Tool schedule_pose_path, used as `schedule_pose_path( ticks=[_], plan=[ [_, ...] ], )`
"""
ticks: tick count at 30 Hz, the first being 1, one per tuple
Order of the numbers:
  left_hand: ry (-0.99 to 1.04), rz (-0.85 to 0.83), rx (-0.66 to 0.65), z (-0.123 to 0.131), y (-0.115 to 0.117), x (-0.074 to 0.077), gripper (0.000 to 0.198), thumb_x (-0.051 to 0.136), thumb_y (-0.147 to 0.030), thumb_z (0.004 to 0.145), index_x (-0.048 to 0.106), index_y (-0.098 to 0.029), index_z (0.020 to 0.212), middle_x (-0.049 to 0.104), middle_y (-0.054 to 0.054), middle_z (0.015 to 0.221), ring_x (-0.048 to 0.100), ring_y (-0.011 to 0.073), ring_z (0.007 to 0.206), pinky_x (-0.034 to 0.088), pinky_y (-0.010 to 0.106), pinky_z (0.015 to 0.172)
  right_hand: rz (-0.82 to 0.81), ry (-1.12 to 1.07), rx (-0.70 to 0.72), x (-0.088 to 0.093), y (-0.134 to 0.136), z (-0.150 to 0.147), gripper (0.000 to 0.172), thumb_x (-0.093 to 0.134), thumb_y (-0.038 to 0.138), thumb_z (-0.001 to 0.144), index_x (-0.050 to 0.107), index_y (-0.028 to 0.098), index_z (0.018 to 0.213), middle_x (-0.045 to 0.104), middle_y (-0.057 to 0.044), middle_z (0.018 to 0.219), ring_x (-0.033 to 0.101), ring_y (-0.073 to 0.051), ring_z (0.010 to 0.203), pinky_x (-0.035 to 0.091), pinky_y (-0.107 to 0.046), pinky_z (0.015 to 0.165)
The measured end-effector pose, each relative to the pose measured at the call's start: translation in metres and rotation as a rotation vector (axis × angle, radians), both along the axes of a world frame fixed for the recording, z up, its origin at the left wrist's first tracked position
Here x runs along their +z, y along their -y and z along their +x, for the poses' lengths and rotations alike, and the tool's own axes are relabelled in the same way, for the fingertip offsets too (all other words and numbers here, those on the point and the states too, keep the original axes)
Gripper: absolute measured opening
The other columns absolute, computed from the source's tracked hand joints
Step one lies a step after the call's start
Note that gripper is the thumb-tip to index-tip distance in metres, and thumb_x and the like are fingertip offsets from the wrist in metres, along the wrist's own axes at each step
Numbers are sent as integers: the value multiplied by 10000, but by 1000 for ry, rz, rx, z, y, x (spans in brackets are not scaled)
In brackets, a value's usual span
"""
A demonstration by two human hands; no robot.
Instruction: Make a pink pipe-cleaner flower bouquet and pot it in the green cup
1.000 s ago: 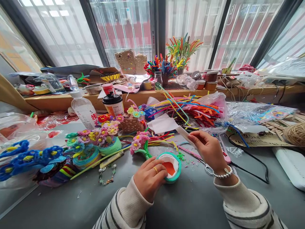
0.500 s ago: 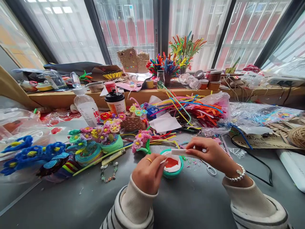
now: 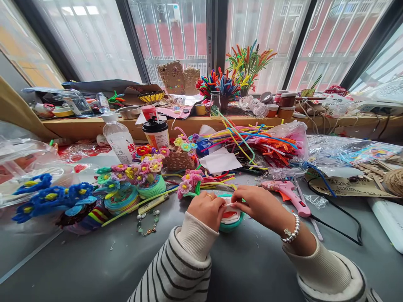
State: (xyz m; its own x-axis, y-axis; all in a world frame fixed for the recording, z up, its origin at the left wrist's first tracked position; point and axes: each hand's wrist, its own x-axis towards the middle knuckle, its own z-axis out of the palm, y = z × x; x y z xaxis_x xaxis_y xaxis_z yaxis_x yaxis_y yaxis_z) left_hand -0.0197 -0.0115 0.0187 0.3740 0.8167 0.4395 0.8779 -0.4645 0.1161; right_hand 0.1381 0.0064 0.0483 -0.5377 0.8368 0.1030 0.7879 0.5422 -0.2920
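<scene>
Over our grey tabletop (image 3: 252, 268), our left hand (image 3: 206, 209) and right hand (image 3: 262, 207) pinch a white paper strip (image 3: 228, 204); the teal, white-lined bowl (image 3: 231, 228) sits at the left's three o'clock.

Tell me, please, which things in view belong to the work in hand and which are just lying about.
Seemingly in use:
white strip, in the grip of left hand and right hand
teal pot, close by both

Apparently lying about, untouched:
glue gun, though possibly related
loose bracelet
black-lidded cup
twine
</scene>
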Motion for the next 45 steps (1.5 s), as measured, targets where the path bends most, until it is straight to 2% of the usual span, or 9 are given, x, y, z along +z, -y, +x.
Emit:
schedule_pose_path(
  ticks=[8, 13, 17, 22, 26, 31, 37, 40, 45],
  plan=[
    [-117, 91, 285, 18, 4, 2, 112, 501, -157, 680, 564, -177, 589, 591, 63, 592, 514, 232, 646, 322, 333, 551, 73, 125, -185, 6, 5, -3, 49, 526, 215, 706, 553, 178, 690, 614, -30, 695, 558, -167, 645, 344, -240, 544],
    [-79, 40, 279, 18, 4, 3, 59, 515, -214, 684, 559, -180, 705, 592, 64, 674, 510, 237, 687, 347, 328, 570, 58, 210, -204, 9, 6, -10, 65, 491, 174, 712, 551, 176, 689, 619, -49, 701, 566, -181, 641, 344, -250, 527],
    [-16, -28, 245, 14, 0, 4, 270, 538, -233, 668, 523, -119, 913, 551, 125, 888, 504, 241, 772, 402, 318, 647, 87, 230, -206, 9, 8, -15, 87, 464, 154, 725, 546, 177, 709, 620, -51, 721, 569, -185, 649, 350, -254, 528],
    [-8, -140, 255, 12, -1, 5, 158, 490, -224, 698, 549, -108, 788, 552, 126, 783, 518, 250, 766, 414, 333, 676, 128, 248, -196, 7, 9, -21, 103, 448, 138, 736, 545, 172, 736, 615, -47, 731, 569, -180, 653, 349, -248, 518],
    [2, -156, 326, 12, 5, 7, 186, 483, -249, 693, 528, -100, 794, 548, 138, 765, 540, 253, 709, 423, 338, 617, 130, 261, -183, 7, 8, -24, 116, 437, 130, 744, 548, 165, 749, 614, -46, 732, 574, -187, 663, 354, -250, 511],
    [-36, -232, 340, 15, 7, 8, 186, 455, -285, 713, 531, -127, 777, 555, 127, 764, 555, 260, 718, 421, 317, 572, 84, 271, -179, 9, 7, -25, 109, 454, 144, 734, 559, 172, 746, 621, -49, 735, 575, -196, 678, 365, -255, 534],
    [-62, -361, 448, 21, 1, 14, 182, 491, -250, 682, 542, -125, 804, 560, 118, 844, 546, 244, 800, 424, 307, 655, -28, 274, -204, 16, 4, -36, 124, 471, 108, 705, 592, 124, 719, 625, -102, 727, 574, -214, 695, 363, -253, 543],
    [-80, -425, 364, 15, -4, 19, 200, 475, -238, 691, 550, -124, 837, 560, 116, 889, 542, 238, 832, 422, 311, 696, -56, 257, -129, 20, 0, -32, 109, 512, 166, 701, 604, 132, 748, 635, -86, 718, 571, -196, 684, 371, -239, 549],
    [-62, -416, 242, 1, -11, 20, 207, 492, -270, 690, 567, -142, 835, 564, 99, 885, 532, 238, 852, 421, 321, 723, -177, 50, 239, 27, -6, -7, 228, 462, 83, 735, 607, 179, 882, 632, -37, 787, 561, -132, 704, 389, -206, 624]
  ],
)
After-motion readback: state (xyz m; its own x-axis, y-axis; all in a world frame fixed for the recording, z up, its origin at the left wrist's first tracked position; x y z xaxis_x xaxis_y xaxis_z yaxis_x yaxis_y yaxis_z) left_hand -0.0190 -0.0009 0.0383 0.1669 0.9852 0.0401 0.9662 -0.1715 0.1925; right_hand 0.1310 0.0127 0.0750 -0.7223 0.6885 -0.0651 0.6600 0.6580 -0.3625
